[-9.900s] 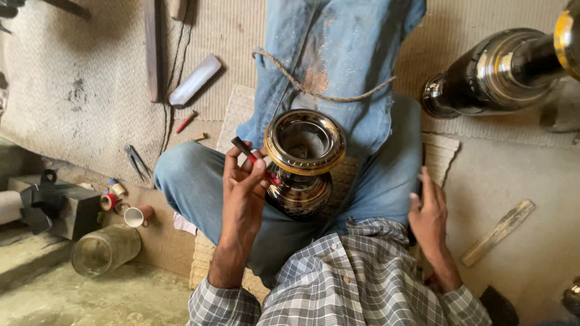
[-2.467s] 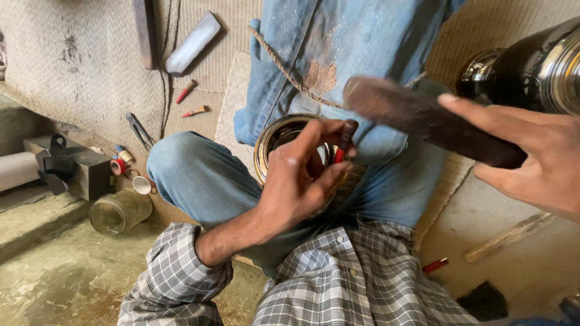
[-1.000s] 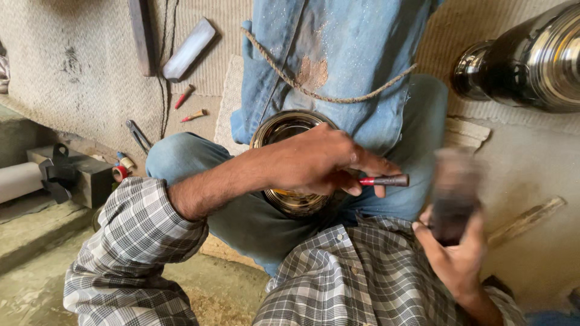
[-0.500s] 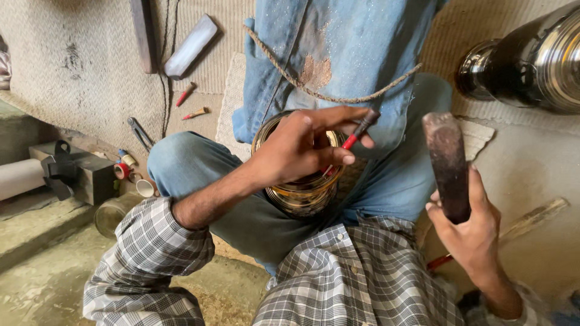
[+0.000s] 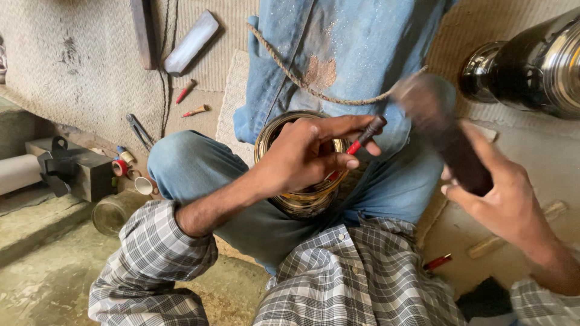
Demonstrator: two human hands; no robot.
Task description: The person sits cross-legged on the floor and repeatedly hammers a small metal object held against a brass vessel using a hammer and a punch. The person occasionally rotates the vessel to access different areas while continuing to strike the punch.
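1. The brass ring (image 5: 302, 199) sits in my lap, propped between my crossed legs in blue jeans (image 5: 386, 181). It is a round, banded piece, golden with darker grooves around its wall, and its open mouth faces up toward me. My left hand hides most of the top rim.
2. My left hand (image 5: 308, 157) lies over the ring with its fingers curled shut around a thin punch (image 5: 362, 137). The punch has a red shaft and a dark top end, and it slants up to the right from the ring's rim. Its lower tip is hidden behind my fingers, so I cannot tell exactly where it meets the metal.
3. My left forearm comes in from the lower left, the checked sleeve (image 5: 151, 259) pushed up above the elbow.
4. My right hand (image 5: 501, 199) is closed around the lower part of a dark mallet (image 5: 441, 130). It is raised to the right of the punch, apart from it, with its head blurred and tilted up to the left.
5. A frayed rope (image 5: 314, 90) lies across the denim above the ring.
6. On the woven mat (image 5: 72, 54) at the left lie pliers (image 5: 140, 130), two small red tools and a flat pale bar (image 5: 192, 42). A glass jar (image 5: 115, 211) lies at the mat's lower left edge.
7. A large shiny metal vessel (image 5: 531, 72) lies at the upper right corner.
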